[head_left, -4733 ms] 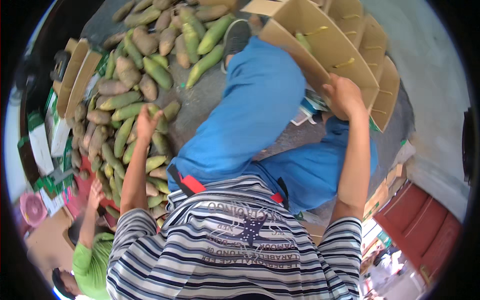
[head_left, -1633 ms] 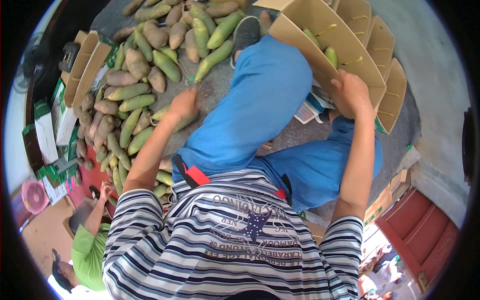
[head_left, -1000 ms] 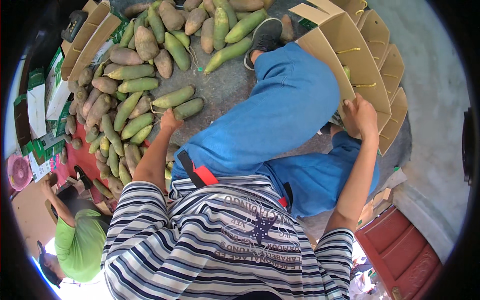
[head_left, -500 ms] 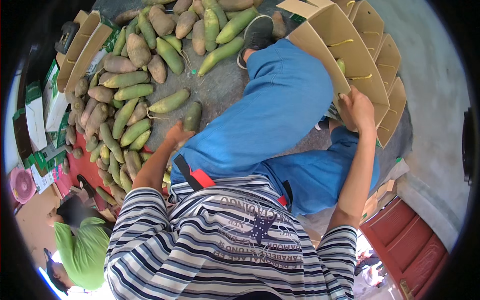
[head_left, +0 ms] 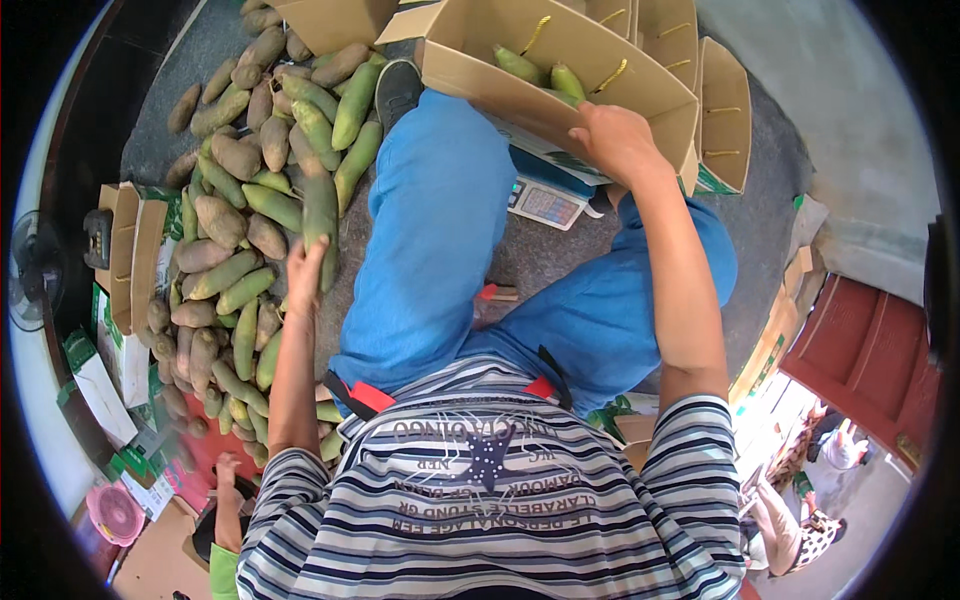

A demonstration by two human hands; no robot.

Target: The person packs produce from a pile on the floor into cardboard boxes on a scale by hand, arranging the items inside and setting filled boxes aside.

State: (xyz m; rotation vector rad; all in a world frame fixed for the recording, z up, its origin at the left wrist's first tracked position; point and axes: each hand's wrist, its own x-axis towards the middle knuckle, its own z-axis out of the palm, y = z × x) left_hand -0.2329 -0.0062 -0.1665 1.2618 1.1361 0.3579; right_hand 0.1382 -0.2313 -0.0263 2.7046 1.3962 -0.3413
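Note:
My left hand (head_left: pixel 305 272) is closed around the lower part of a long green radish (head_left: pixel 320 212), upright in the picture, beside my left knee. Around it spreads a heap of green and soil-brown radishes (head_left: pixel 222 220). My right hand (head_left: pixel 618 145) grips the near rim of an open cardboard box (head_left: pixel 480 75) by its right end. Inside this box lie a few green radishes (head_left: pixel 566 82), near yellow rope handles. Partly under the box is an electronic scale (head_left: pixel 545 204) with a keypad and a small display.
More open cardboard boxes (head_left: pixel 724 120) stand behind at the right. Another box (head_left: pixel 120 245) and a pink basket (head_left: pixel 115 513) are at the left. A co-worker's arm (head_left: pixel 228 505) shows at lower left. A red door (head_left: pixel 850 345) is at the right.
My left hand has gone from a radish on the floor to holding a long one. The view has shifted; the box now shows radishes inside and the scale beneath. My right hand stays on the rim.

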